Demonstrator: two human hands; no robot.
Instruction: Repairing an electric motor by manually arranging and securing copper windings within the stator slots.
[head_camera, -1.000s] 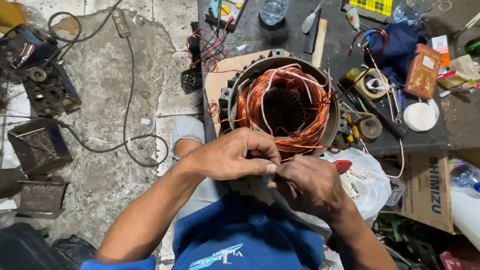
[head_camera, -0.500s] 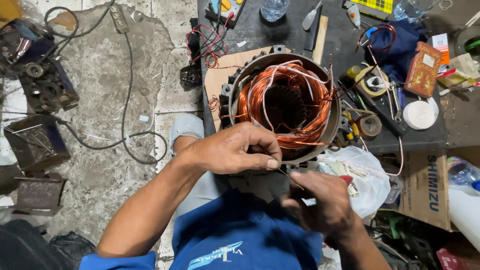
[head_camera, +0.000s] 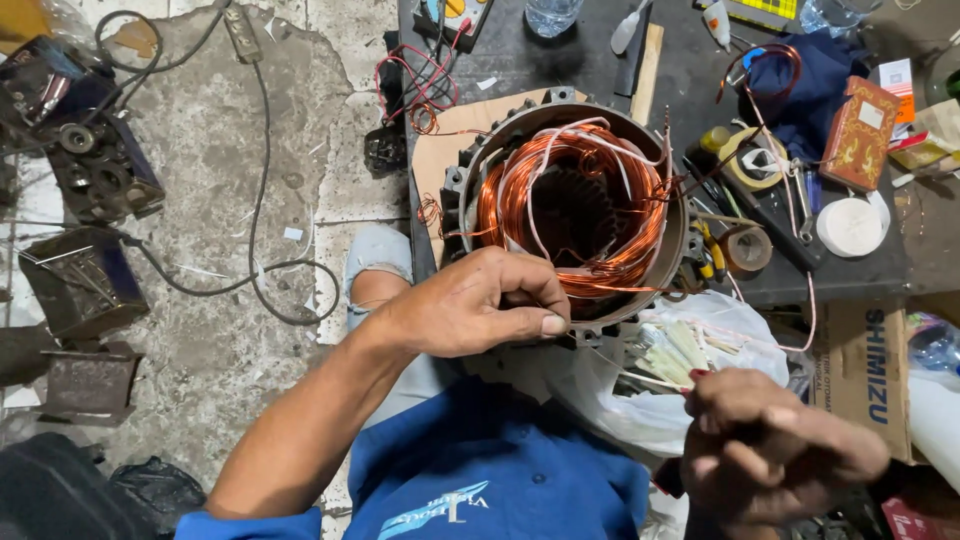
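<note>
A round metal motor stator (head_camera: 668, 262) with copper winding (head_camera: 500, 205) and white sleeved leads lies on the black workbench (head_camera: 560, 60) in front of me. My left hand (head_camera: 470, 305) rests on its near rim, thumb and forefinger pinched on the edge of the winding. My right hand (head_camera: 770, 450) is lower right, away from the stator, fingers closed on a thin pale strip (head_camera: 650, 381). That strip points toward a white plastic bag (head_camera: 640, 415) holding several more pale strips (head_camera: 680, 343).
Tape rolls (head_camera: 745, 160), pliers, a red box (head_camera: 858, 120), a blue cloth (head_camera: 800, 85) and a meter with red leads (head_camera: 420, 85) crowd the bench. A cardboard box (head_camera: 865, 365) stands at right. Metal motor parts (head_camera: 95, 165) and a black cable (head_camera: 260, 270) lie on the concrete floor at left.
My right hand has pulled away from the stator's near rim, down and to the right, with a thin strip in it. My left hand has stayed pinched on the rim.
</note>
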